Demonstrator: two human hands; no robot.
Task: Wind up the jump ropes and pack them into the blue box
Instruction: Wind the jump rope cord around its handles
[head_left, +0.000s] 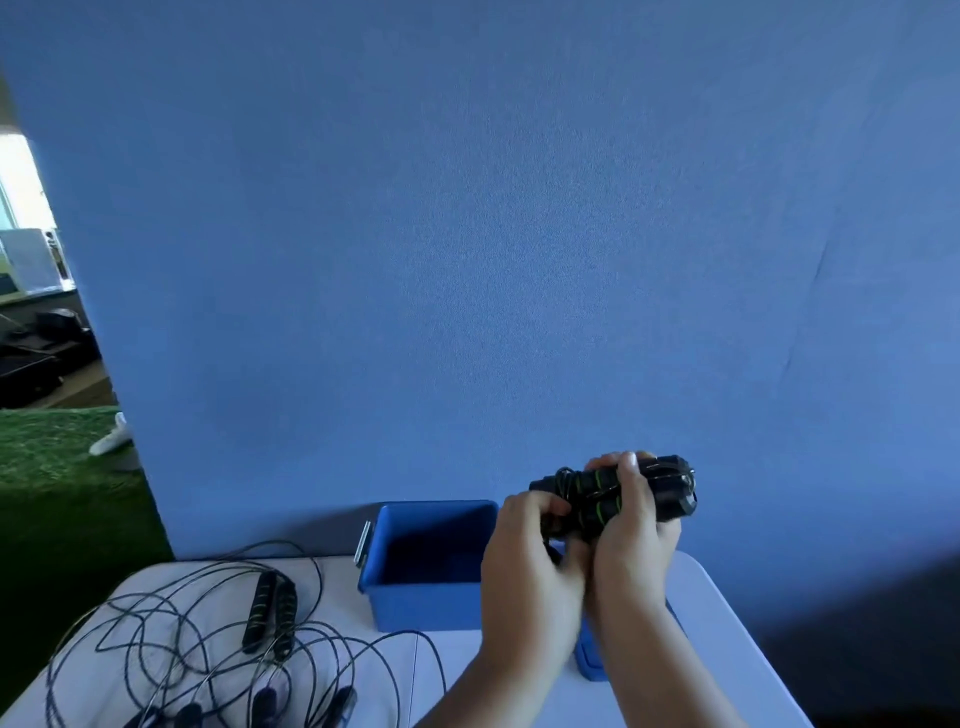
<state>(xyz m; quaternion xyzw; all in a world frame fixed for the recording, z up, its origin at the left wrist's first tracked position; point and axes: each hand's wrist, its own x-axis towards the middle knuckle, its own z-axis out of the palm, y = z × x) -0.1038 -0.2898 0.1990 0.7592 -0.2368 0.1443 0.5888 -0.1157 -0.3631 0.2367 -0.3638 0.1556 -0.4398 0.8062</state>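
Note:
Both my hands hold a wound-up jump rope (670, 493), black handles with green rings and cord wrapped round them, lifted just right of the blue box (415, 597). My left hand (530, 561) grips the bundle's left end. My right hand (634, 525) wraps around its middle. The box stands open on the white table (727, 649), and its inside looks dark with nothing visible in it. Several unwound jump ropes (270, 618) lie tangled on the table's left part, their black handles among loose cord.
A blue lid (589, 660) lies on the table partly under my arms, right of the box. A blue backdrop wall rises right behind the table. Green turf floor and a white shoe (109, 439) are at far left.

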